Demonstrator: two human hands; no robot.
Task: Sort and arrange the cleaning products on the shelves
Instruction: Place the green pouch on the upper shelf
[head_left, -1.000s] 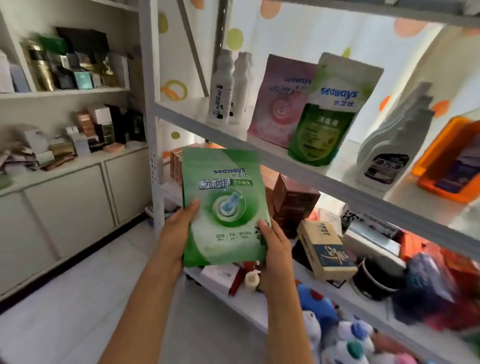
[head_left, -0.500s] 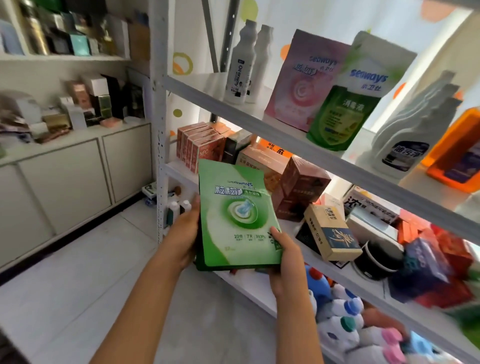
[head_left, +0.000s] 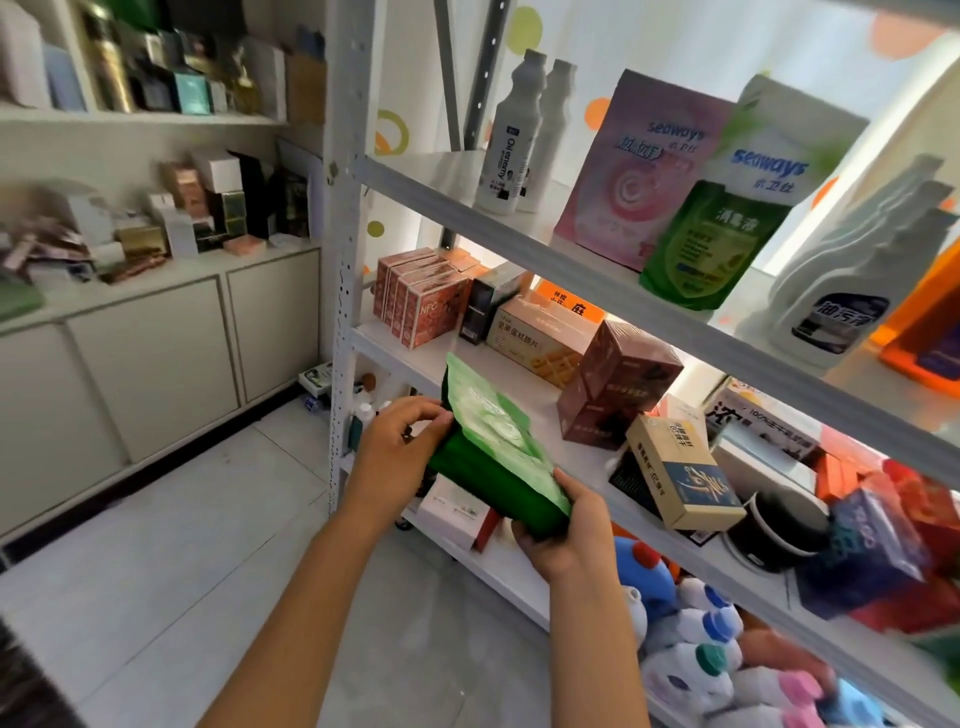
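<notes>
Change: since half a second ago the green pouch (head_left: 493, 452) has tipped from face-on to nearly flat, its dark underside now showing, and both hands have shifted along its edges.
Pouch: held in the air in front of the middle shelf (head_left: 524, 400), its upper corner over the shelf's front edge, its lower end out over the floor.
Left hand (head_left: 400, 447): fingers curled, pinching the pouch's left edge near the fold.
Right hand (head_left: 566, 525): fingers wrapped round the pouch's lower corner from below, thumb on top.
Middle shelf room: a bare strip of board lies just behind the pouch, between the orange cartons (head_left: 421, 301) on the left and the stacked brown boxes (head_left: 618, 384) on the right; a biscuit box (head_left: 540, 343) closes the back.
Top shelf (head_left: 519, 218): white bottles (head_left: 511, 135), pink pouch (head_left: 634, 171) and green refill pouch (head_left: 727, 208) stand close to its front edge; bare board shows left of the bottles.
Upright post (head_left: 345, 260): just left of the left hand, bounding the shelves.
Floor (head_left: 171, 545): open tiles left of the arms, up to the cabinets (head_left: 145, 364).
</notes>
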